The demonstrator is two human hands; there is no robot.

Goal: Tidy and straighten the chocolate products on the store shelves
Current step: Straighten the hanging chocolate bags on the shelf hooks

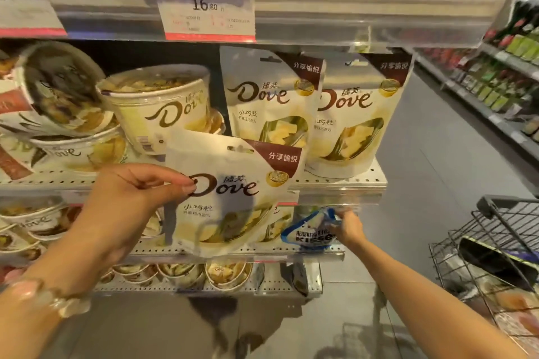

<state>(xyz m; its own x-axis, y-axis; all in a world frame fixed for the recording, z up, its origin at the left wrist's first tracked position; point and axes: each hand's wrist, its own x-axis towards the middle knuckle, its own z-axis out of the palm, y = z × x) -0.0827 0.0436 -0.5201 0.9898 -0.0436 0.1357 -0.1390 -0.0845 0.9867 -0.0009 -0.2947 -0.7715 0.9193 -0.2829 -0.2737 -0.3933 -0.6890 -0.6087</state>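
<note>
The left hand (128, 201) sits left of the frame's centre, its forearm rising from the lower left corner with a beaded bracelet (51, 297) on the wrist. Its thumb and curled fingers pinch the left edge of a white Dove pouch (233, 198). The right hand (348, 227) reaches further in at centre right, arm stretched from the lower right corner, fingers gripping a blue-and-silver Hershey's Kisses bag (312, 230).

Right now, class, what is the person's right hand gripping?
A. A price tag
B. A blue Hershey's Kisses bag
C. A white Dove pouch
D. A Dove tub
B: the right hand grips the blue Hershey's Kisses bag on the lower shelf, while the left hand holds the Dove pouch.
</note>
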